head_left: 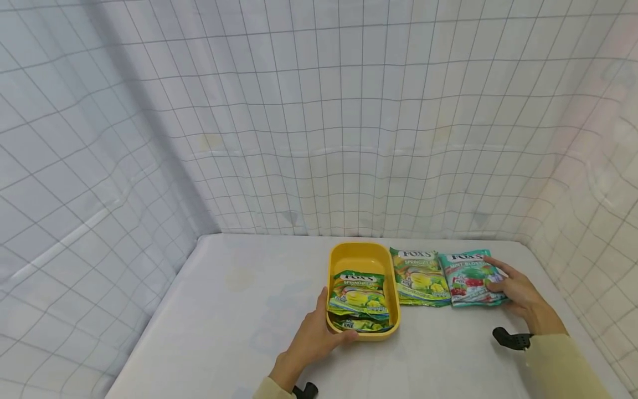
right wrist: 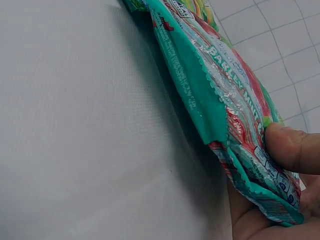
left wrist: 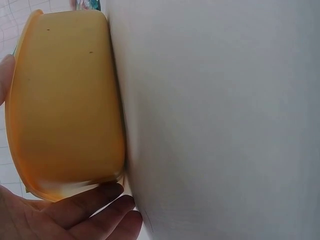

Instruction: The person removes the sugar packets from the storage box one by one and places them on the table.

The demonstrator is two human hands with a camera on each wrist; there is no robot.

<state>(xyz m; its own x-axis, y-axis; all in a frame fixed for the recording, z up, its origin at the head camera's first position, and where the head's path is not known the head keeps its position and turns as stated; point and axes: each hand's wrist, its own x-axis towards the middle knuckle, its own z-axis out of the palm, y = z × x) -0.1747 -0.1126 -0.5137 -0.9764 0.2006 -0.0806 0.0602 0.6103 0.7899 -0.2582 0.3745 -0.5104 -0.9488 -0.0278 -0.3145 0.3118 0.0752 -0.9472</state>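
A yellow plastic container [head_left: 360, 250] stands on the white table, holding green Fox's Spring Tea candy bags [head_left: 358, 298], one partly over another. My left hand [head_left: 315, 337] grips its near left corner, thumb along the near side and fingers on the left side; the left wrist view shows the container's outer wall [left wrist: 67, 95] close up. At the right, my right hand [head_left: 518, 291] holds a teal Fox's candy bag [head_left: 471, 280] by its right edge. In the right wrist view the thumb [right wrist: 290, 147] presses the bag's upper face, with fingers underneath.
Another green Spring Tea candy bag [head_left: 418, 277] lies flat between the container and the teal bag. White grid-patterned curtains [head_left: 349, 138] enclose the table [head_left: 239, 321] at the back and both sides.
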